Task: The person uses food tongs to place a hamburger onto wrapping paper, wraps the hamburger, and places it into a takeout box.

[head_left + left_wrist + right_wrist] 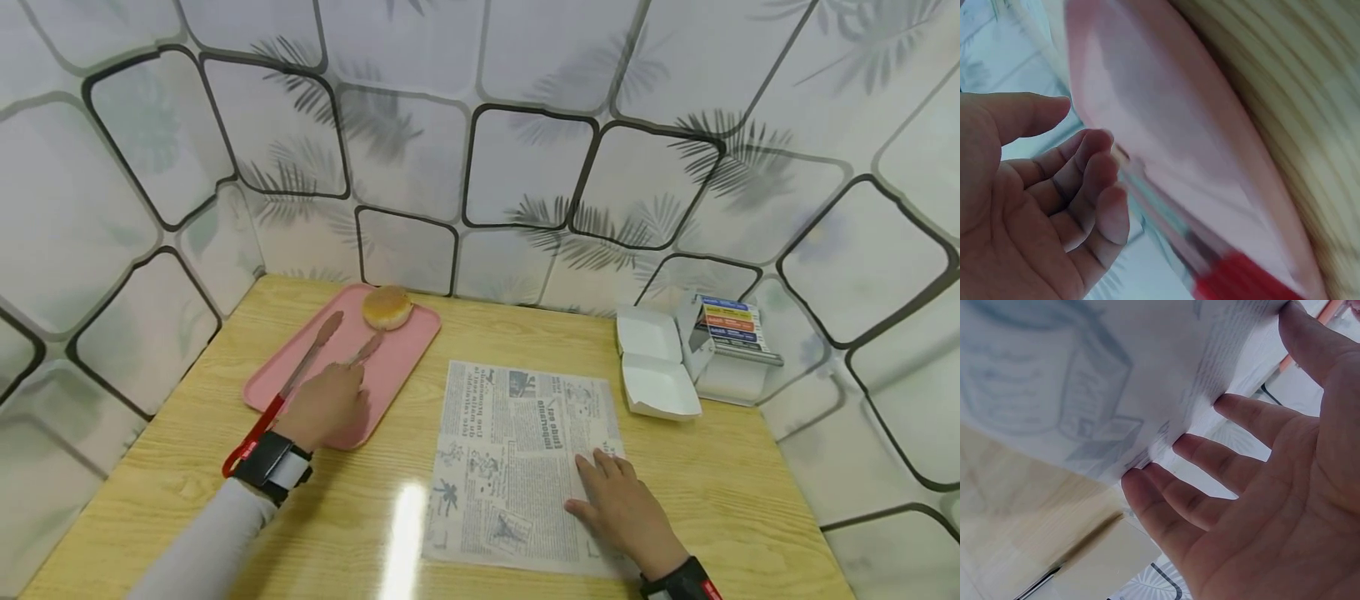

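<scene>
My left hand (pixel 324 407) hovers over the near part of a pink tray (pixel 408 354), beside a pair of red-handled tongs (pixel 298 373). In the left wrist view its fingers are loosely bent with nothing between them, and the red tong handle (pixel 1241 278) shows past the fingertips. The tongs lie spread along the tray, one arm partly hidden by the hand. A round bun (pixel 387 307) sits at the tray's far end. My right hand (pixel 628 510) rests on the lower right of a printed sheet of paper (pixel 517 467), fingers spread and fingertips touching it.
Right of the paper, an open white takeaway box (pixel 656 383) lies on the wooden table (pixel 712 475). Beside it stands a small white dispenser (pixel 727 354) with colored labels. A patterned curtain (pixel 412 158) closes off the back and sides.
</scene>
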`<state>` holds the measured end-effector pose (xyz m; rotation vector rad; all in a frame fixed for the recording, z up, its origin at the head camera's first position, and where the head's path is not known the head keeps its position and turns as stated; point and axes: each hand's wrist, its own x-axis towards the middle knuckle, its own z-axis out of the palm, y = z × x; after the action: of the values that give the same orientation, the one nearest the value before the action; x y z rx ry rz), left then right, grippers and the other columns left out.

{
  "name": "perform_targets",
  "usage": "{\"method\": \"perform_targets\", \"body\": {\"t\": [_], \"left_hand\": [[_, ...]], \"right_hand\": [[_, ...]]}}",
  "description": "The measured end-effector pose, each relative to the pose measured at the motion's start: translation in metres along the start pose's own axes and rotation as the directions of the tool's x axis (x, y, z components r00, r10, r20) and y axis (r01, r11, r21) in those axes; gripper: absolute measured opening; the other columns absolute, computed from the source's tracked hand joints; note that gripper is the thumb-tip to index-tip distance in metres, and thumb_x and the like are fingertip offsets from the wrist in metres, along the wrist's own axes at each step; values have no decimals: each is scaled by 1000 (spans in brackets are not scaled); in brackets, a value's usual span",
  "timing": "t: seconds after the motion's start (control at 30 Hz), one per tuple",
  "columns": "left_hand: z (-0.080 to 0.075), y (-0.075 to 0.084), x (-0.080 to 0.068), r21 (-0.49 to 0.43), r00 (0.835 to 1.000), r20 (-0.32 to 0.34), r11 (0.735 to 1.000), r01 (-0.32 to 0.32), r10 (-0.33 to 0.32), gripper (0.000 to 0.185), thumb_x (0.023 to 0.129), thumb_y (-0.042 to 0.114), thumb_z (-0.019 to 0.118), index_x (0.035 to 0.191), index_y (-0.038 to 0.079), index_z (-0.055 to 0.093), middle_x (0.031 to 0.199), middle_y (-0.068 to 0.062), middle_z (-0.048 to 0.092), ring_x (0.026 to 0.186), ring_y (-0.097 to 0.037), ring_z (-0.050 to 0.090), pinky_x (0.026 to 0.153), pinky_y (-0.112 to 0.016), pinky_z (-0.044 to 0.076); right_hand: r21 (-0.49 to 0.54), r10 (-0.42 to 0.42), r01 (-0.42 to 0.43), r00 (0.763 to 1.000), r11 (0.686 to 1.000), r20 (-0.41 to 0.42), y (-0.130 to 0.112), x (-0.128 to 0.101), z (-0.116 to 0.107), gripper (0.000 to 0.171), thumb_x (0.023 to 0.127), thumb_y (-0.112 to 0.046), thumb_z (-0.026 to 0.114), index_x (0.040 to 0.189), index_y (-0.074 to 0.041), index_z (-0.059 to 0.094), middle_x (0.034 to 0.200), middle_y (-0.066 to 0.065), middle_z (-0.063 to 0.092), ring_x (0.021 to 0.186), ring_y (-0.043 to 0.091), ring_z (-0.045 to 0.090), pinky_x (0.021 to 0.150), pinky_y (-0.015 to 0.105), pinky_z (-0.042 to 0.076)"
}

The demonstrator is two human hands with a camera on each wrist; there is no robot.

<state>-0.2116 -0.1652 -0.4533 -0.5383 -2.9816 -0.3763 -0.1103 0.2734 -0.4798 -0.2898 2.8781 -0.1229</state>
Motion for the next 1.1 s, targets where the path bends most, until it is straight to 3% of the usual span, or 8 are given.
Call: {"method": "perform_targets", "body": {"t": [0.13,0.23,0.33,0.43,0.67,0.9,1.1], "left_hand": [[-8,-21,-13,55,990,-135,997,53,-45,40,89,21,79,106,-11,61,95,-24,59,91,-42,57,74,-55,52],[-14,-32,-23,54,979,-164,989,134,-124,56,86,30,82,109,-15,56,99,-30,55,95,-49,52,74,-60,50],[-17,-38,-33,55,973,-133,979,199,-190,62,84,39,83,98,-14,54,90,-30,53,88,-51,53,67,-60,52],[-18,-42,-40,74,973,-82,972,221,-215,63,82,45,83,84,-10,52,80,-26,52,78,-47,55,58,-56,53],[-17,-51,-46,66,972,2,970,235,-236,50,86,38,81,75,-3,55,69,-14,52,67,-35,57,59,-54,51],[-14,-59,-48,50,978,-16,976,211,-210,46,84,34,83,72,2,53,63,-6,49,55,-25,52,54,-52,47],[-20,-56,-53,18,980,-46,981,192,-191,44,83,30,84,74,2,53,63,-6,48,52,-23,49,49,-47,46]], "right_hand": [[-1,-5,5,1000,1000,-1,-1,0,-2,76,91,-57,67,146,-6,54,149,28,45,133,54,42,101,68,41],[-2,-3,3,1000,1000,0,-1,-1,-4,76,90,-57,68,145,-6,55,148,28,46,132,54,42,101,69,41],[-3,0,0,1000,1000,0,0,0,-4,76,89,-58,68,144,-6,55,148,28,46,132,54,43,100,68,41],[-3,4,-4,1000,1000,-10,1,0,-3,77,89,-58,70,144,-7,56,146,27,47,131,53,43,99,67,43],[25,13,-13,1000,1000,-15,-2,2,-3,77,87,-56,73,143,-7,57,143,27,48,131,51,44,98,68,43],[35,53,-54,998,998,29,-5,2,-6,77,86,-56,73,144,-8,56,143,25,48,131,48,44,97,66,45],[49,36,-35,999,998,-6,-4,0,-7,76,87,-56,72,144,-8,55,144,26,46,133,49,42,99,67,43]]}}
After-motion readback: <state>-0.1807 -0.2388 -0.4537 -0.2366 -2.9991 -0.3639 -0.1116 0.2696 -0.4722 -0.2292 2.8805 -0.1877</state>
